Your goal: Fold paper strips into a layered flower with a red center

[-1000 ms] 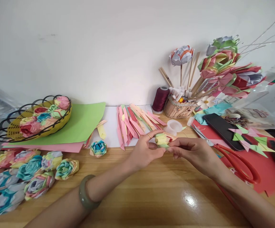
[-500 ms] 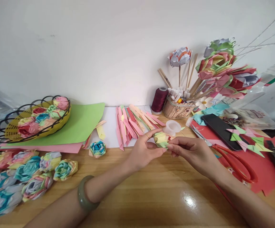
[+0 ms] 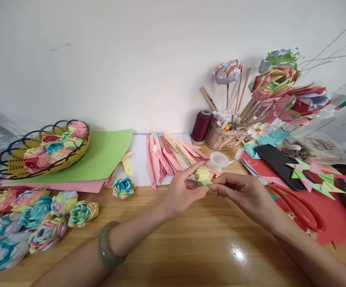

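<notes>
A small paper flower (image 3: 203, 175) in yellow, pale green and red is held up between both hands over the wooden table (image 3: 173, 247). My left hand (image 3: 182, 192) is closed around its left side, with the ring finger and thumb showing. From the right, my right hand (image 3: 239, 192) pinches its lower right edge between thumb and fingers. Just behind the flower stands a small clear plastic cup (image 3: 218, 160). Folded paper strips (image 3: 163, 155) in pink, red and peach lie on white paper behind my left hand.
At left are a yellow basket (image 3: 12, 165) of paper flowers, green paper (image 3: 109, 159) and several finished flowers (image 3: 48, 233). A maroon thread spool (image 3: 202, 126) stands by a holder (image 3: 225, 138) of sticks. Red-handled scissors (image 3: 318, 217), a black phone (image 3: 279, 165) and paper scraps (image 3: 322, 187) lie right.
The flower has turned slightly in my fingers and my right fingertips have shifted a little at its edge. Both hands still hold it. The whole view has moved slightly.
</notes>
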The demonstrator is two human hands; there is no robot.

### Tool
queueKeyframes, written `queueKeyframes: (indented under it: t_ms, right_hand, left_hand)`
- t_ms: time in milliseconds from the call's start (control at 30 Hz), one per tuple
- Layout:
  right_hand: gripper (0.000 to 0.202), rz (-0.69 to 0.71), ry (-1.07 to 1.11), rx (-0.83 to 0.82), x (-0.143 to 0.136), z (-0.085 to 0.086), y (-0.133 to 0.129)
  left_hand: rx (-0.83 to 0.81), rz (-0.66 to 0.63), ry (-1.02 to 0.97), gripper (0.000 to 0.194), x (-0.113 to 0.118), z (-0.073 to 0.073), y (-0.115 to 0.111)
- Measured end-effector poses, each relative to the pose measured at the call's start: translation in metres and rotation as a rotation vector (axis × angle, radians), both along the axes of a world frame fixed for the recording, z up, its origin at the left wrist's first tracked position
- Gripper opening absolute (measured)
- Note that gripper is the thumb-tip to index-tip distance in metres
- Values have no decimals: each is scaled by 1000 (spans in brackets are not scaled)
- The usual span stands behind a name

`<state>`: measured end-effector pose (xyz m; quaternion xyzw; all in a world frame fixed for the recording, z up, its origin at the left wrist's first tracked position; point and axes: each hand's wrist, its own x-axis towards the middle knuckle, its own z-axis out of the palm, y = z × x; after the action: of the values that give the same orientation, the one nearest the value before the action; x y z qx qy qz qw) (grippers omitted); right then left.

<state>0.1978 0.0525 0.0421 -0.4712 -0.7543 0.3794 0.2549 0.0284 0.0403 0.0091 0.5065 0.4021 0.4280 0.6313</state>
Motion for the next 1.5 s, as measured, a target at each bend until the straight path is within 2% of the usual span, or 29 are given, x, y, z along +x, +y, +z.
queueKeyframes:
  t_ms: [233, 367, 833, 1067, 1367, 1433, 1500]
  right_hand:
    - [32, -29, 33, -18, -1, 1, 0]
    - [27, 11, 57, -15, 0, 1, 0]
    - [16, 61, -60, 250, -3, 3, -6]
    - [12, 50, -101, 446, -6, 2, -6]
    - [8, -35, -410, 1003, -7, -18, -10]
    - [6, -57, -411, 1001, -8, -18, -12]
    - [6, -86, -328, 900, -9, -16, -12]
  left_hand:
    - [-1, -44, -54, 67, 0, -4, 0]
    - [-36, -54, -118, 68, -1, -3, 1]
    - [-91, 26, -97, 65, 1, 3, 2]
    - [-34, 38, -25, 59, 2, 4, -1]
    - [23, 125, -27, 42, 8, 0, -1]
    - [17, 124, -31, 42, 8, 0, -2]
    - [9, 114, -39, 42, 8, 0, -3]
